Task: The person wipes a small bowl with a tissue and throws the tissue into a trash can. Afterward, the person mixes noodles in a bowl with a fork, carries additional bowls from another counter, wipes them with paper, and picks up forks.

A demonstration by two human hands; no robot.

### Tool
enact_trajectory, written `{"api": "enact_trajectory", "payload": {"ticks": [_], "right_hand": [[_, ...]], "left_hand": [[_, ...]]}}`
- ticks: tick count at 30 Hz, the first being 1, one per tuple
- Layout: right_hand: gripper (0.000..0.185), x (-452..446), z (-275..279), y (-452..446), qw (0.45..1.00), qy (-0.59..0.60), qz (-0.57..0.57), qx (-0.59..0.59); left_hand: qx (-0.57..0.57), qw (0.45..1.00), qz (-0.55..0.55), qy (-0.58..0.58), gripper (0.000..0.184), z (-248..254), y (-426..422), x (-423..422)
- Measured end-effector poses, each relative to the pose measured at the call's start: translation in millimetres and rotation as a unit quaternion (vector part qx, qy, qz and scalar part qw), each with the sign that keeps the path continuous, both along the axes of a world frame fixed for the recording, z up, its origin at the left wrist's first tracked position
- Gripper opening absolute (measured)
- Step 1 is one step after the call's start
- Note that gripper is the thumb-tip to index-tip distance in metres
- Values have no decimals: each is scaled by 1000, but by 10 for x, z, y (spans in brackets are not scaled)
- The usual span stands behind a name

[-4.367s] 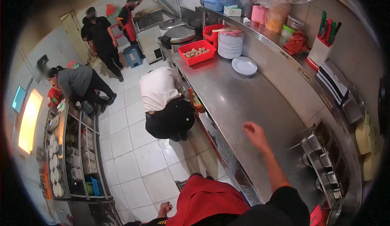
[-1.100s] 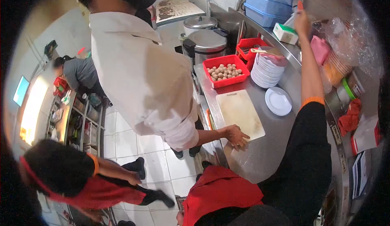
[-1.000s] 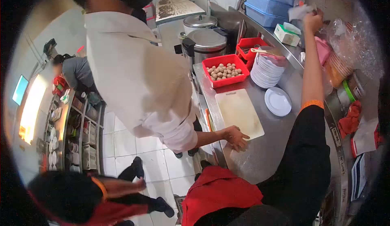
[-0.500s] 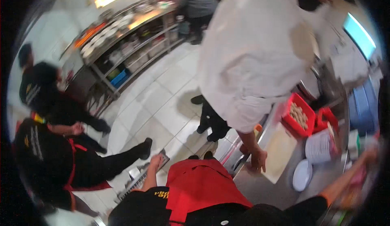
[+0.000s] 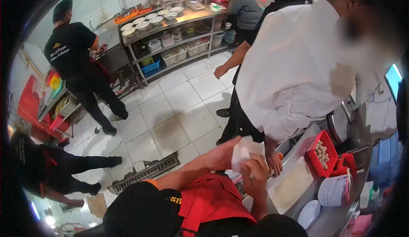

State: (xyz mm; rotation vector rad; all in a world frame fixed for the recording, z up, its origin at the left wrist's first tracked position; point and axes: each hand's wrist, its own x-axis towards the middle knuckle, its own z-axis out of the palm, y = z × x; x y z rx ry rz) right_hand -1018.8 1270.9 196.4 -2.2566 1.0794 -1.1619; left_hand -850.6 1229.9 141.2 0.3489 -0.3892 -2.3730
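A crumpled white tissue (image 5: 244, 151) is bunched between my two hands, above the front of my red apron. My right hand (image 5: 255, 175) is closed around its lower part with bent fingers. My left hand (image 5: 227, 151) comes from the left, against the tissue; its fingers are hidden behind it. Close by on the right hangs the hand (image 5: 275, 161) of a person in a white shirt, over the counter edge. Beyond it a pale cutting board (image 5: 292, 186) lies on the metal counter.
A red basket of pale balls (image 5: 321, 152), a stack of white plates (image 5: 333, 191) and a single white plate (image 5: 309, 214) stand on the right counter. Several people work around the kitchen. A floor drain grate (image 5: 147, 172) lies left; shelves with bowls (image 5: 155, 20) stand at the back.
My right hand has come in from the far right counter and now grips the white tissue. My left hand has risen from the lower left to meet it. The camera view has shifted.
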Motion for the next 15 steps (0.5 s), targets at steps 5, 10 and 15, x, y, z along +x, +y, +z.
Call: {"api": "enact_trajectory", "payload": {"ticks": [5, 10, 15], "right_hand": [[21, 222, -493, -74, 998, -31, -12, -46], [37, 204, -600, -48, 987, 61, -116, -98], [39, 316, -558, -74, 990, -22, -128, 53]], "left_hand": [[-34, 985, 113, -128, 33, -81, 113, -49], [-126, 922, 177, -319, 24, -167, 144, -109], [-242, 860, 233, -384, 26, -454, 181, -129]]}}
